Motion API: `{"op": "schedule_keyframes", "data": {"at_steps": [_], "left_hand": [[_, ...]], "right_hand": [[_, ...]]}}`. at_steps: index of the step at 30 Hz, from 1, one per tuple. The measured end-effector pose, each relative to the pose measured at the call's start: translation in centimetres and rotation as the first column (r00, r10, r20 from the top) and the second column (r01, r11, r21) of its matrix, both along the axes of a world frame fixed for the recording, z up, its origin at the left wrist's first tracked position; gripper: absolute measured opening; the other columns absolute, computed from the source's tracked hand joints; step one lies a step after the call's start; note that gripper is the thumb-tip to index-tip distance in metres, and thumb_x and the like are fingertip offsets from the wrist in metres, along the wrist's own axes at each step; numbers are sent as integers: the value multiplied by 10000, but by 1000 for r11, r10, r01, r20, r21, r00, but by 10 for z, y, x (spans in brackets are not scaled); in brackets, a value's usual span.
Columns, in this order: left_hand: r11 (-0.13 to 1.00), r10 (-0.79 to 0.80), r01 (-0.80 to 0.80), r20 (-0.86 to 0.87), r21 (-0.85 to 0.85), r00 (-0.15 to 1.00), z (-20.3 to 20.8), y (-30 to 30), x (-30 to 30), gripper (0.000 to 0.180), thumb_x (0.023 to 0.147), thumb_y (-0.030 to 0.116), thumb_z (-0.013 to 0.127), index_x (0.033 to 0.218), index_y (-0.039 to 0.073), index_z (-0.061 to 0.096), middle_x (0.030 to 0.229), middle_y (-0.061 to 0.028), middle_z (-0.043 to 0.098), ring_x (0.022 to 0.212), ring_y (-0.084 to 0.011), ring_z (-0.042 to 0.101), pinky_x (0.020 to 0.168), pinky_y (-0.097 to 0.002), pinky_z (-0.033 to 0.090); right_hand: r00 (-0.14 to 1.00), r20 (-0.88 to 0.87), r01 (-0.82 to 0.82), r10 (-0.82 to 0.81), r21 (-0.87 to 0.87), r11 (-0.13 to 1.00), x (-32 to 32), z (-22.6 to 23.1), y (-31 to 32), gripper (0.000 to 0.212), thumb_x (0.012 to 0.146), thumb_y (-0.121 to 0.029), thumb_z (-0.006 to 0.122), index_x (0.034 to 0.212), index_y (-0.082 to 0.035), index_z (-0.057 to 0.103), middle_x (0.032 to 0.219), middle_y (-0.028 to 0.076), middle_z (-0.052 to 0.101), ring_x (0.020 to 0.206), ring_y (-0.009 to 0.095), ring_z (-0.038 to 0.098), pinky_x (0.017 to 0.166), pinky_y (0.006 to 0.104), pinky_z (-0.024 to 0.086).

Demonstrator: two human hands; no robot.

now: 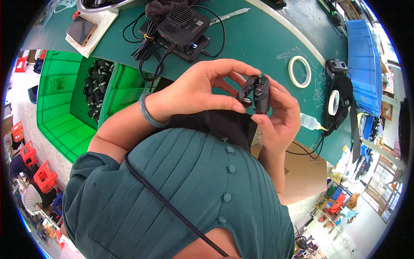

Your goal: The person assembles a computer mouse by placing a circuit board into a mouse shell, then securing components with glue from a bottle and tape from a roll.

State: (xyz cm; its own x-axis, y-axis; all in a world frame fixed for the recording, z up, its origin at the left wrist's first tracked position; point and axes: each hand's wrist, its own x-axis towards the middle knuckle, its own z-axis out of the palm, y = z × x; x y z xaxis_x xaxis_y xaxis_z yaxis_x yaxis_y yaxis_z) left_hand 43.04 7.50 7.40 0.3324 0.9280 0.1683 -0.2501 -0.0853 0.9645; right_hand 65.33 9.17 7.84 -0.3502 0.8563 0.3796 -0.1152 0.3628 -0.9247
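Over the near edge of the green table, my left hand (pixel 192 88) and my right hand (pixel 284 113) come together around small black plastic parts. A curved black plastic piece (pixel 246 93) with a small shiny bit at its lower end sits between my left thumb and fingers. Right against it, a rounded black plastic shell (pixel 261 102) is pinched by my right thumb and fingers. The two pieces stand side by side and look to meet at the top; whether they are joined I cannot tell. My left fingertips are partly hidden behind the parts.
A black vented device (pixel 183 23) with coiled cables rests on the table (pixel 254 39). Rolls of tape (pixel 299 71), a squeeze bottle (pixel 311 122) and a black strapped item (pixel 340 93) lie right. At left, a green crate (pixel 58 103) holds several black parts (pixel 98 86); a phone (pixel 81 31) lies above.
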Motion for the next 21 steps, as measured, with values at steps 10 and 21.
{"op": "schedule_keyframes", "data": {"at_steps": [10, 21], "left_hand": [[1000, 22, -22, 9, 13, 1000, -3, 0, -6, 691, 748, 83, 859, 1371, 42, 563, 1356, -72, 585, 1212, -193, 562, 1027, -363, 513], [904, 71, 109, 398, -413, 915, 9, -3, 3, 474, 996, 141, 525, 1431, -31, 449, 1320, -123, 575, 1202, -201, 594, 847, -334, 601]], "right_hand": [[997, 68, -26, 28, -33, 999, 0, 5, 1, 587, 694, -79, 905, 1194, 25, 616, 1316, 243, 589, 1185, 285, 617, 950, 367, 535], [998, -49, -43, 43, -11, 999, 0, -7, 1, 664, 654, -110, 928, 1205, 29, 585, 1310, 262, 577, 1197, 318, 603, 993, 392, 499]]}}
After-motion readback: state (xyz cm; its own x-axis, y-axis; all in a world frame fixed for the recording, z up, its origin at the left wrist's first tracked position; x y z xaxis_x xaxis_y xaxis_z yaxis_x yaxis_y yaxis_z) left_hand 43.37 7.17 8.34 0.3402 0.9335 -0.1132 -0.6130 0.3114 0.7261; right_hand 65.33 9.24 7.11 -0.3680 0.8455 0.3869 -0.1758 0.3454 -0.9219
